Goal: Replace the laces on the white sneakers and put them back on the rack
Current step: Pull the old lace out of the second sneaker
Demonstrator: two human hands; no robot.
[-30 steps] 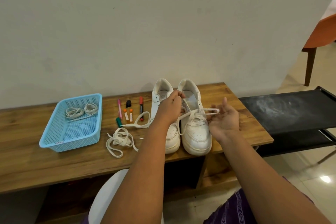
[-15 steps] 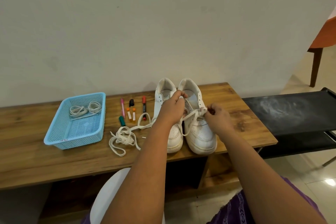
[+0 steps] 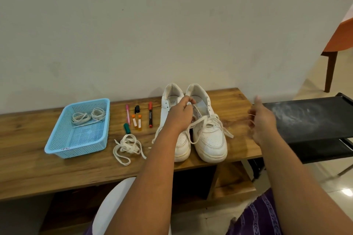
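Left hand (image 3: 180,115) pinches the right sneaker's (image 3: 208,135) tongue; right hand (image 3: 264,120) blurred

A home: tiled floor (image 3: 315,86), plain wall (image 3: 172,25), wooden bench (image 3: 38,158), shoe rack (image 3: 315,120), table leg (image 3: 329,71).

White sneakers (image 3: 206,131), off-white laces (image 3: 127,146). Light blue mesh basket (image 3: 57,145). Brown wood-grain worktop (image 3: 28,162). Red marker (image 3: 150,114), pink pen (image 3: 127,113). Black rack (image 3: 315,120), dusty white smears. Purple patterned fabric (image 3: 256,215).
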